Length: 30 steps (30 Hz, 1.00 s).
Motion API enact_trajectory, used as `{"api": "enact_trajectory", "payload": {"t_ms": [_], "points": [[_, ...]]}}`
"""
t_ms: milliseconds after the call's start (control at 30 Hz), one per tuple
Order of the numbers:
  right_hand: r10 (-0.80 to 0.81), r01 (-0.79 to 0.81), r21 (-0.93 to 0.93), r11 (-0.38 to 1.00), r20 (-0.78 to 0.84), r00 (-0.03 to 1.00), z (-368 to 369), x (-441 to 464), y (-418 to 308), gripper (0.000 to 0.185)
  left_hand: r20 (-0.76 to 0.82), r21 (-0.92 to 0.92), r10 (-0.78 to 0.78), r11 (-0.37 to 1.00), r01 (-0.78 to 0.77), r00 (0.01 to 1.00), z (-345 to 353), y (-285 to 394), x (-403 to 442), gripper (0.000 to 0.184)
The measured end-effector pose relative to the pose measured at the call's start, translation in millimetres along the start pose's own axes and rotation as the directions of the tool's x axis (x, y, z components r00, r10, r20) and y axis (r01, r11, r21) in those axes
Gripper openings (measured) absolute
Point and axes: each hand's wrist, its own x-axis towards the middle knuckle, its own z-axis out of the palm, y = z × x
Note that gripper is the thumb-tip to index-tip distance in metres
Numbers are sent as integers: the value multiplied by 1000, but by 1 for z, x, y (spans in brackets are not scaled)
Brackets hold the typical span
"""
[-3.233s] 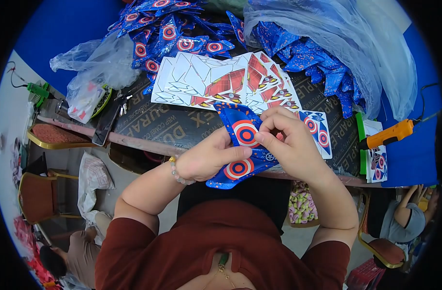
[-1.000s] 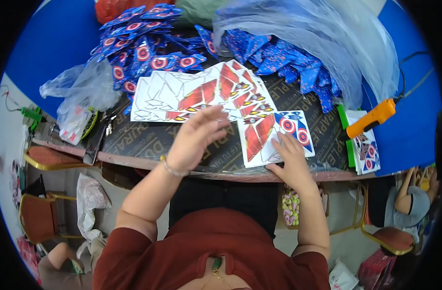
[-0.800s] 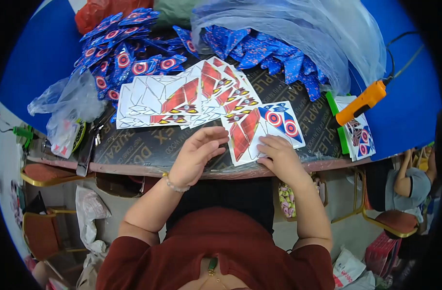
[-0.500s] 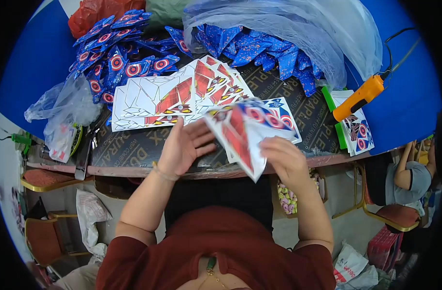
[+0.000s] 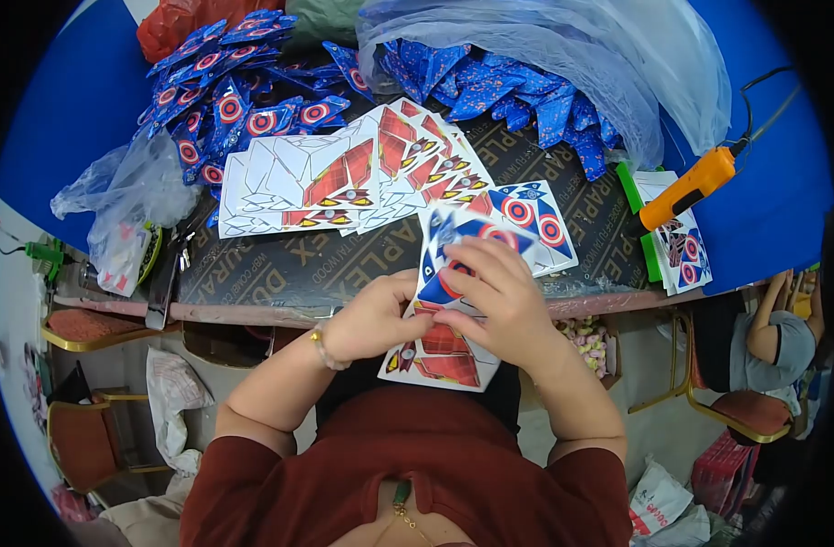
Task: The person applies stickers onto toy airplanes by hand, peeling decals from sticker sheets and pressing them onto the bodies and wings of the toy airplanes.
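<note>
A printed sheet [image 5: 446, 356] with red plaid shapes and blue target designs hangs partly over the table's front edge. My left hand [image 5: 373, 321] pinches its left side, thumb on top and fingers hidden behind the paper. Across the sheet's right side, my right hand [image 5: 506, 308] holds it, with the fingers bent over the blue part and the thumb near my left thumb. The sheet's upper end looks curled and blurred. Beyond it are a sheet with blue and red targets [image 5: 551, 226] and a spread stack of red-and-white printed sheets [image 5: 330, 169].
Blue folded pieces with red targets [image 5: 230, 109] are heaped at the back left. More speckled blue pieces [image 5: 535, 100] lie under clear plastic [image 5: 581, 46]. An orange tool [image 5: 686, 190] with a cord rests at right. A plastic bag [image 5: 121, 210] sits at left.
The sheet has come down toward my body and turned, now showing blue targets above the red shapes. My left hand, open and apart before, has closed on it; my right hand has moved onto its face.
</note>
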Motion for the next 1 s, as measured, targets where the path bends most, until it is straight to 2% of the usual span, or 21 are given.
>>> {"api": "enact_trajectory", "payload": {"t_ms": [67,133,200,233,300,400,500,567,633,733,800,867,933,1000], "points": [[-40,40,25,999,4,999,4,7,-2,42,13,176,213,961,-212,977,0,6,-5,30],[-72,72,-2,997,34,997,5,12,-5,39,35,158,159,974,-163,987,-3,20,-10,33],[-115,118,-34,992,77,990,6,19,-11,33,41,75,-154,986,151,987,-5,33,-14,32],[-117,120,-30,992,77,990,8,21,-11,33,-14,217,115,970,-109,993,-4,19,-14,28],[-170,187,-136,973,126,977,11,25,-11,32,-50,243,127,964,-111,991,-5,19,-15,28],[-106,110,-45,993,98,990,13,29,-11,31,-95,287,138,952,-106,986,-6,17,-16,27],[-106,106,-32,994,16,994,22,28,-7,26,-130,264,152,958,-113,980,-6,9,-16,26],[-100,100,-3,995,18,995,18,30,-9,27,-159,255,218,951,-173,963,-6,6,-16,24],[-90,90,31,995,3,996,17,33,-13,26,-158,274,198,950,-149,968,-7,3,-17,24],[-123,123,-1,992,25,992,23,31,-11,23,-163,258,160,959,-115,973,-4,3,-18,20],[-133,133,-8,991,8,991,26,31,-8,21,-200,234,231,955,-183,952,-4,4,-18,19],[-141,141,-16,990,-9,990,26,33,-9,19,-214,219,239,957,-192,947,-4,3,-17,21],[28,-30,111,993,16,999,24,35,-12,16,-228,204,248,958,-203,942,-5,-1,-17,22],[-9,10,100,995,-12,1000,25,36,-10,14,-208,222,142,971,-95,968,-10,-1,-17,23]]}}
